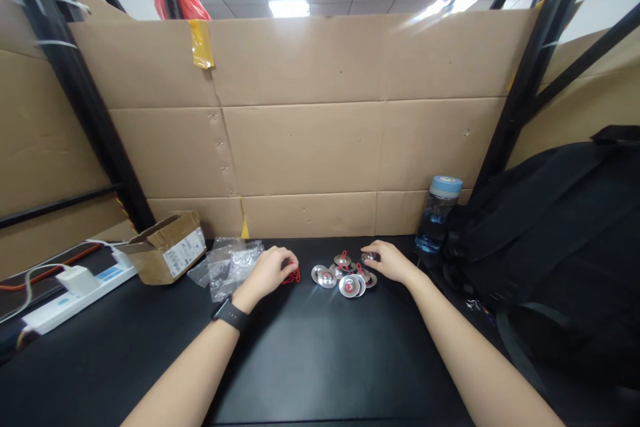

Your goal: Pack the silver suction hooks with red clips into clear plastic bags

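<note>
My left hand [271, 271], with a dark watch on its wrist, has its fingers curled in a pinch at a small bunch of red cord [292, 275]. Part of the cord lies on the black tabletop, and the fingertips partly hide the rest. Between the hands is a loose heap of silver finger cymbals [349, 286], some with red loops at their domed centres. At the heap's right edge, my right hand [393, 261] is closed with thumb and fingers on one finger cymbal [369, 256]. The fingers cover part of that cymbal.
Clear plastic bags [233, 270] lie left of my left hand, beside an opened cardboard box [170, 250]. A white power strip [80, 297] with a plug is further left. To the right stand a water bottle [437, 217] and a black backpack [565, 247]. Cardboard panels [300, 147] wall the back.
</note>
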A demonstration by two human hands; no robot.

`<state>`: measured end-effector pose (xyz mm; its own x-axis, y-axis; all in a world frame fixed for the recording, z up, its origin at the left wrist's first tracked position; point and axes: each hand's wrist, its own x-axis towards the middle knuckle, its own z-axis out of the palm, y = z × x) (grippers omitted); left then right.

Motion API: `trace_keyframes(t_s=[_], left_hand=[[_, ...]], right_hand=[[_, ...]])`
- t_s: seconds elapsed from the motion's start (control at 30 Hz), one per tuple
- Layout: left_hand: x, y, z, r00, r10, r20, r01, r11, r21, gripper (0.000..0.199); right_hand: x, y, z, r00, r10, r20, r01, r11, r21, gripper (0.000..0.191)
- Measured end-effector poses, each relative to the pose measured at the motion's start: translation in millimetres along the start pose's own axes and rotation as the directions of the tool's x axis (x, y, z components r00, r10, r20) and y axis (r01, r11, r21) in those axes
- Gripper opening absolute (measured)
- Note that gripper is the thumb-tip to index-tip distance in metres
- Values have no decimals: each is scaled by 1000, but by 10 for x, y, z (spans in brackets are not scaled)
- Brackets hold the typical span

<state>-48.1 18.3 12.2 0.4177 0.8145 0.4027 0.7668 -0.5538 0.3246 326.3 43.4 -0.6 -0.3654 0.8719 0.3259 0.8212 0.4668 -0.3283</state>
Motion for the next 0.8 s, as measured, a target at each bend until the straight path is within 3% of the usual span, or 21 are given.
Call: trace_keyframes(t_s=[0.33, 0.47, 0.6, 0.67, 0.8], left_hand=[[-54, 80, 33, 997, -68, -19, 70, 988, 137, 10], [-98, 383, 32, 987, 130, 93, -125, 991, -57, 17], [-200, 742, 134, 921, 347, 176, -313, 930, -192, 39], [-242, 835, 201, 899, 385, 211, -349, 918, -188, 44], [-255, 842, 267, 884, 417, 213, -382, 905, -188, 34]], right_hand=[[11, 29, 66, 997, 17, 77, -12, 998, -57, 36], [7, 17, 70, 996, 36, 77, -30, 996, -80, 39], [-8, -3, 65, 995, 73, 67, -67, 994, -87, 41], [-14, -10, 62, 995, 77, 68, -71, 994, -87, 41], [-14, 0, 66, 993, 79, 82, -72, 994, -83, 42]])
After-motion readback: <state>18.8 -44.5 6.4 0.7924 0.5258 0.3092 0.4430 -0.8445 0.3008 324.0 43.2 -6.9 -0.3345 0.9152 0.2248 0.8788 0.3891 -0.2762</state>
